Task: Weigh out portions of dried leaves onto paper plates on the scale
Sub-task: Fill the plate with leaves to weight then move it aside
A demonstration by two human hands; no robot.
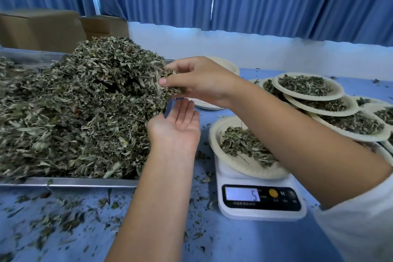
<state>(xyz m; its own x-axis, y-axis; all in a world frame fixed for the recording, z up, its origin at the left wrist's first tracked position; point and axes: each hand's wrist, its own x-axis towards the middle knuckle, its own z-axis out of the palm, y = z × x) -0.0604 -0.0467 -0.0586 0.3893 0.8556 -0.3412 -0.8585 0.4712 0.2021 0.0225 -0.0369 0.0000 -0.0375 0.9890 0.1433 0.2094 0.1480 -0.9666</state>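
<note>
Head view: our right hand (197, 80) pinches crumbly grey-green dried leaves (173, 90) above our left hand (178, 125), fingers straight, palm up.

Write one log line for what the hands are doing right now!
right hand: pinches dried leaves | left hand: open, palm up | paper plate on scale: partly filled | display: 5

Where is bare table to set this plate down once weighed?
The table in front of the tray, left of the scale, is free, only leaf crumbs. So is the far strip below the wall. Right of the scale, filled plates crowd in stacks.
</note>
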